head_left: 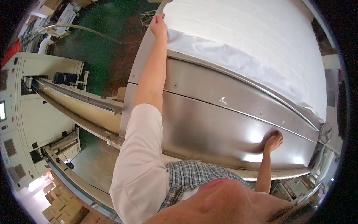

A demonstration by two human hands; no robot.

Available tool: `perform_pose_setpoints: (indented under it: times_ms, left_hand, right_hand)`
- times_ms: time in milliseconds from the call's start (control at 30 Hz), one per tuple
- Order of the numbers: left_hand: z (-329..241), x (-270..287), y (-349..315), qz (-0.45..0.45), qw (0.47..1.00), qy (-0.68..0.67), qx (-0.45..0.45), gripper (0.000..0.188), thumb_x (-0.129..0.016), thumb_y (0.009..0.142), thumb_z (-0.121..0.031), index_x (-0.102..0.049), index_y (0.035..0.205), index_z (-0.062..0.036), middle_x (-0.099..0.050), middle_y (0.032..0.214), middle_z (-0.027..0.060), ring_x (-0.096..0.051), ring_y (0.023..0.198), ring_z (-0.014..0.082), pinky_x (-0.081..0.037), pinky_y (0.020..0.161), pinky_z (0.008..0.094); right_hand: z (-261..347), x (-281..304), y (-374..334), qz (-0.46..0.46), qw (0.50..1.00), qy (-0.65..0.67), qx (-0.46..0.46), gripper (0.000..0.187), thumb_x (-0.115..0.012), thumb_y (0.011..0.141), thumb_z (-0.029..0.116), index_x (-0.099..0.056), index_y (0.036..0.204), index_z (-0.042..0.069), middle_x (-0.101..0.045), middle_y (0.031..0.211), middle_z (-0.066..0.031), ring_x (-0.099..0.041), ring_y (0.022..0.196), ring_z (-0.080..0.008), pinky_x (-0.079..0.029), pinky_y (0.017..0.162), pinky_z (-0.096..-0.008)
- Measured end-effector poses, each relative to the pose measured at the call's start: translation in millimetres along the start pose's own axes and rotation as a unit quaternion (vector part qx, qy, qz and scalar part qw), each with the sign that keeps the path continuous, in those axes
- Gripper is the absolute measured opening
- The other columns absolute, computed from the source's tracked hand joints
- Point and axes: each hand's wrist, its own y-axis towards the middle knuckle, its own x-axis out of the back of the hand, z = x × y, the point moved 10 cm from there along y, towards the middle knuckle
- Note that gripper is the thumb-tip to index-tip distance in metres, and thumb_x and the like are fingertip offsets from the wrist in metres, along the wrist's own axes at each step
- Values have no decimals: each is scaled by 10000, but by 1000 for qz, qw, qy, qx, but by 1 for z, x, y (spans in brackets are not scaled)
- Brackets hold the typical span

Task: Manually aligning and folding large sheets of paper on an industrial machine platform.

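Observation:
A broad white sheet (pixel 242 26), fabric-like and lightly wrinkled, covers the far bed of a large metal machine. Its near edge hangs in a thin, slightly sheer fold. My left arm reaches far forward, and my left hand (pixel 159 26) is closed at the sheet's left edge, fingers pinched together there. Lower right, my right hand (pixel 274 142) rests against the brushed metal panel (pixel 212 119), its fingers loosely bent and partly hidden, with nothing seen in them. The panel mirrors that hand faintly.
A round handwheel (pixel 325 133) sits at the machine's right end. To the left, a pale rail (pixel 74 102) runs from a cream machine cabinet (pixel 44 119). A hose (pixel 85 29) arches over the green floor, and cardboard boxes (pixel 61 203) are stacked lower left.

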Motion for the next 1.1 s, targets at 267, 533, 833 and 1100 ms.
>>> perform_pose_setpoints:
  times_ms: [267, 533, 833, 1100]
  left_hand:
    - [19, 1, 5, 157, 979, -7, 131, 221, -541, 764, -205, -605, 872, -23, -577, 780, 36, -514, 726, 132, -401, 676, 258]
    - [-47, -54, -23, 396, 826, 395, -71, 494, -492, 797, -496, -609, 965, -46, -612, 932, 144, -582, 860, 232, -442, 745, 330]
    - [-58, -204, -208, 664, 541, 488, -165, 925, -666, 535, -621, -420, 1210, -40, -507, 1161, 166, -480, 1073, 315, -383, 899, 380]
    - [-66, -173, -216, 567, 521, 595, -233, 966, -739, 492, -502, -322, 1288, -147, -398, 1290, 94, -372, 1184, 293, -234, 938, 611]
  right_hand:
    - [-5, -4, -1, -7, 999, 37, 23, 316, -457, 738, 86, -514, 1047, 58, -523, 1053, -133, -476, 952, -331, -383, 829, -421]
    - [0, 5, 5, -20, 999, 36, -1, 289, -465, 739, 88, -525, 1021, 72, -536, 1036, -103, -482, 954, -317, -382, 830, -417]
    - [-23, -23, 13, 32, 993, 107, -30, 247, -474, 744, 68, -526, 985, 80, -547, 971, -113, -523, 915, -293, -435, 763, -384]
    - [255, 38, 107, 59, 868, 431, 240, 274, -529, 744, 22, -541, 1017, 45, -565, 978, -123, -524, 955, -275, -415, 833, -337]
